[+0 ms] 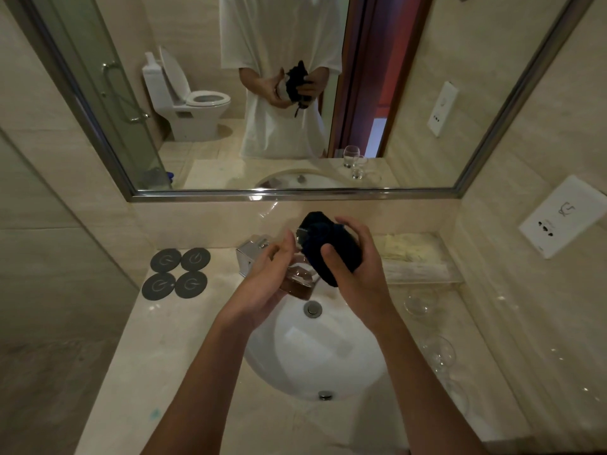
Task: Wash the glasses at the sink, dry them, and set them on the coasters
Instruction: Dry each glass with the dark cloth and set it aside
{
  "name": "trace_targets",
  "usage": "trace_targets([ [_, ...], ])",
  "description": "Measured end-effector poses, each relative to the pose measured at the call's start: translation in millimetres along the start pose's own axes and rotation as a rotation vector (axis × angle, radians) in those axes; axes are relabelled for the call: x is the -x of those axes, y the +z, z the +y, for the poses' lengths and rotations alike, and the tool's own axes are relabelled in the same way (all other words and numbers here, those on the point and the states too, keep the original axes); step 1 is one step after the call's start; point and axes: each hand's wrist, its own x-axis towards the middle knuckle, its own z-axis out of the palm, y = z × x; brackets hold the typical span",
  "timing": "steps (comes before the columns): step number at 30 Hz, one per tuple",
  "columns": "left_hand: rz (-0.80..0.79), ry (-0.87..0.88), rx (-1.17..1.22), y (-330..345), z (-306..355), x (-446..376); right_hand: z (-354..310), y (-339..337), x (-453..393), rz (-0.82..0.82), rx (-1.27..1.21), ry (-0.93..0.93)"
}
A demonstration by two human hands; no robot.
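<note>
Over the white sink (295,356) my left hand (269,284) holds a clear square glass (300,282) by its base, tilted on its side. My right hand (354,267) grips a dark blue cloth (328,244) that is wrapped over the glass's upper part. Several round grey coasters (179,272) lie on the counter to the left of the sink, with nothing on them. Three stemmed glasses stand on the counter at the right: one (422,302), another (440,353) and a faint third (456,400).
A chrome tap (249,257) sits behind the sink, partly hidden by my left hand. A clear tray (417,257) with pale packets stands at the back right. A mirror (295,93) fills the wall ahead. A white socket plate (565,218) is on the right wall.
</note>
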Motion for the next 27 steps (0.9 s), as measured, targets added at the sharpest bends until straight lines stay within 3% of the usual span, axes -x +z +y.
trace_targets([
  [2,-0.013,-0.005,0.027,-4.9,1.8,1.2,-8.1,-9.2,-4.8,-0.083,0.043,0.022],
  [8,-0.071,0.007,0.039,-10.8,7.5,6.6,-27.5,-38.8,-21.0,-0.557,0.178,0.169],
  [11,-0.075,0.015,0.048,-12.0,7.7,6.5,-34.1,-41.5,-27.3,-0.69,0.271,0.185],
  [17,-0.125,0.015,0.017,-12.1,11.5,8.8,-44.3,-36.9,-29.7,-0.8,0.425,0.097],
  [27,-0.154,0.174,-0.134,-22.5,16.7,9.5,-45.7,-28.1,-30.7,-0.914,0.372,0.102],
])
